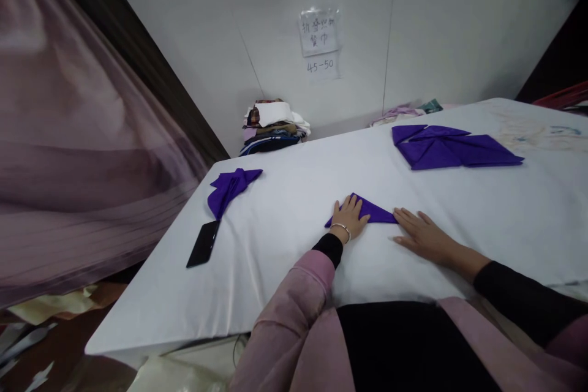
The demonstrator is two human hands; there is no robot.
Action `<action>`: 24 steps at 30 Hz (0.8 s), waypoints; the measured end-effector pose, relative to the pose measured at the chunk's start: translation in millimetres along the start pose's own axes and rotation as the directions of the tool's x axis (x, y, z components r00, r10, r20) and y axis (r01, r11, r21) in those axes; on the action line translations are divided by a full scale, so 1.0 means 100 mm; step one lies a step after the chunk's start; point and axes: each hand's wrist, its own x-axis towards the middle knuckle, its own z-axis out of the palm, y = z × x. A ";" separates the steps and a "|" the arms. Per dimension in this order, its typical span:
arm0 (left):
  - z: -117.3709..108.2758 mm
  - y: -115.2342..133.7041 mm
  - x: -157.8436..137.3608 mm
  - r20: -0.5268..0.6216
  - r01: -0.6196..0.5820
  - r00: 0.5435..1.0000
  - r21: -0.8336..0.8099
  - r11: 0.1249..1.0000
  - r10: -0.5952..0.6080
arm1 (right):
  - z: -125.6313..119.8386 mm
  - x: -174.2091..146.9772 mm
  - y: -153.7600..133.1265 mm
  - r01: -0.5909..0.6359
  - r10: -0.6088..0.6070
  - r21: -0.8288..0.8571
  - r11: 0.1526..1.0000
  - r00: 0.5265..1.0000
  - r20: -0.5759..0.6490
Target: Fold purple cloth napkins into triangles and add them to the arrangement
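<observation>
A purple cloth napkin [374, 214], folded into a flat triangle, lies on the white table in front of me. My left hand [350, 215] rests flat on its left part with the fingers spread, hiding some of the cloth. At the pointed right end, my right hand [420, 234] lies with fingers stretched out, the fingertips touching the tip of the napkin. Neither hand grips anything. Farther left sits another purple napkin [232, 188], bunched into a knotted shape. More purple napkins [452, 148] lie folded and overlapping at the back right.
A black phone [203, 245] lies near the left edge of the white-covered table [285, 245]. Behind the table stands a stack of folded clothes [274, 125]. Paper signs [319, 33] hang on the wall. A sheer pink curtain [92, 135] hangs at the left.
</observation>
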 end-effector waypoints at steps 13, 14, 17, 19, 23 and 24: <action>0.01 0.01 0.02 0.040 -0.042 0.998 0.043 0.998 0.040 | -0.28 1.07 -0.79 0.100 -0.096 0.133 0.986 0.995 -0.041; 0.02 0.01 0.03 0.030 -0.043 0.999 0.050 0.998 0.041 | -0.25 1.14 -0.81 0.084 -0.083 0.158 0.984 0.996 -0.013; 0.05 0.00 0.03 0.007 -0.037 0.999 0.038 0.999 0.037 | -0.15 1.19 -0.75 0.055 -0.065 0.208 0.976 0.997 0.040; 0.05 0.00 0.02 0.014 -0.026 1.000 0.019 0.999 0.026 | -0.07 1.13 -0.63 0.063 -0.070 0.197 0.978 0.997 0.030; 0.02 -0.01 0.00 0.027 -0.013 1.000 0.013 1.000 0.012 | 0.06 0.94 -0.38 0.082 -0.082 0.115 0.990 0.997 -0.001; 0.01 -0.01 -0.01 0.021 -0.013 1.000 0.014 1.000 0.012 | 0.08 0.90 -0.33 0.092 -0.092 0.096 0.991 0.996 -0.007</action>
